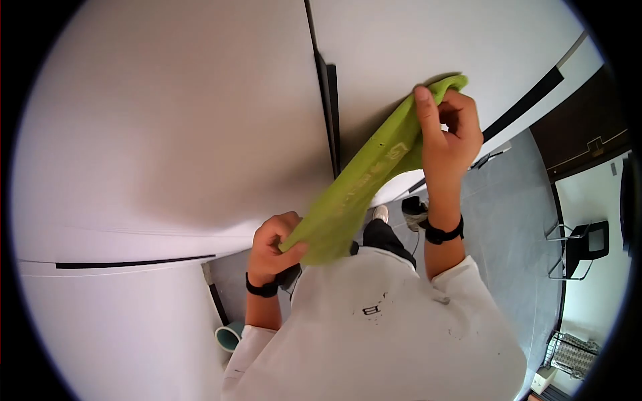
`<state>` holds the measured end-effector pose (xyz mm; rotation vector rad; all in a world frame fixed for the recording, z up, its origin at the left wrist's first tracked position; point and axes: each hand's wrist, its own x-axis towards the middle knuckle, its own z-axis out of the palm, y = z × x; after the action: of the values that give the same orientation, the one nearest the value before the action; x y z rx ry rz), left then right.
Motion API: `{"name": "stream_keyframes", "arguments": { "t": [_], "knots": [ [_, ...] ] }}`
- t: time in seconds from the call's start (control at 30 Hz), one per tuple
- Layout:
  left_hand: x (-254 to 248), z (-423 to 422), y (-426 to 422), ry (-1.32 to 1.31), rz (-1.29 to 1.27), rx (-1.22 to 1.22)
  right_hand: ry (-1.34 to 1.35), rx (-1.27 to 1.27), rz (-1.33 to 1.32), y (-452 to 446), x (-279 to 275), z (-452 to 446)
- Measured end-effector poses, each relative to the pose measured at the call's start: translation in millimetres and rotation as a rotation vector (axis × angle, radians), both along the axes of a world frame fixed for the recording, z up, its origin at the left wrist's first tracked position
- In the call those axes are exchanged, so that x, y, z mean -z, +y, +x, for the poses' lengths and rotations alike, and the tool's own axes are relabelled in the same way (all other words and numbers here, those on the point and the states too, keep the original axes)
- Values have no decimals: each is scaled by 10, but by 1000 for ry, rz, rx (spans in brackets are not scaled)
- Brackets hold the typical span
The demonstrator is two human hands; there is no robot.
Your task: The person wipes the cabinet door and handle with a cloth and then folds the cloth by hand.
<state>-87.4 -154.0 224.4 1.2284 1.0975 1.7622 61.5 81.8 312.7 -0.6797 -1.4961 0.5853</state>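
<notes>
Near white panels, left hand and right hand pinch green cloth (lettered) stretched between them.

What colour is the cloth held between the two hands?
The cloth is yellowish green with paler printed marks, best seen in the head view.

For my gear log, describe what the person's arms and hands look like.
The left hand and right hand are gloveless. Each wrist wears a black band: left band, right band. The left sleeve and right sleeve are short and white.
</notes>
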Motion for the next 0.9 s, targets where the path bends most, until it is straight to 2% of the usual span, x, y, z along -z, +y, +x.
{"name": "stream_keyframes", "arguments": {
  "t": [0.07, 0.13, 0.2, 0.27, 0.33, 0.4, 0.47, 0.5, 0.53, 0.6, 0.63, 0.7, 0.8, 0.87, 0.9],
  "knots": [
    [-36, 11, 104, -11, 105, -89, 76, -47, 13, -70, -159, -104],
    [-127, 12, 117, -185, 276, -315, 144, -105, 21, -128, -214, -138],
    [-158, -132, -121, -185, 278, -392, 330, -409, 106, -189, -120, -156],
    [-137, -268, -350, -166, 192, -447, 6, -381, 231, -162, 13, -101],
    [-115, -309, -450, -192, 204, -500, -269, -219, 522, -270, -32, -123],
    [-114, -272, -510, -217, 202, -554, -240, -315, 512, -396, 26, -228],
    [-118, -188, -497, -451, 214, -546, -160, -296, 448, -443, 76, -316],
    [-100, -167, -526, -453, 227, -558, -167, -277, 406, -494, 62, -334],
    [-60, -127, -562, -412, 219, -589, -168, -285, 414, -528, 36, -348],
    [-35, -87, -628, -377, 205, -617, -241, -348, 181, -612, -19, -339],
    [-35, -65, -654, -334, 199, -615, -251, -348, 184, -598, 8, -342],
    [-78, -11, -693, -253, 187, -630, -102, -488, 48, -542, 68, -350],
    [-156, -6, -634, -281, 260, -708, -118, -557, -64, -510, 63, -251],
    [-149, -46, -574, -259, 283, -669, -174, -532, -66, -473, 55, -115],
    [-189, -60, -558, -60, 141, -724, -217, -503, 12, -470, 67, -57]
  ]
}}
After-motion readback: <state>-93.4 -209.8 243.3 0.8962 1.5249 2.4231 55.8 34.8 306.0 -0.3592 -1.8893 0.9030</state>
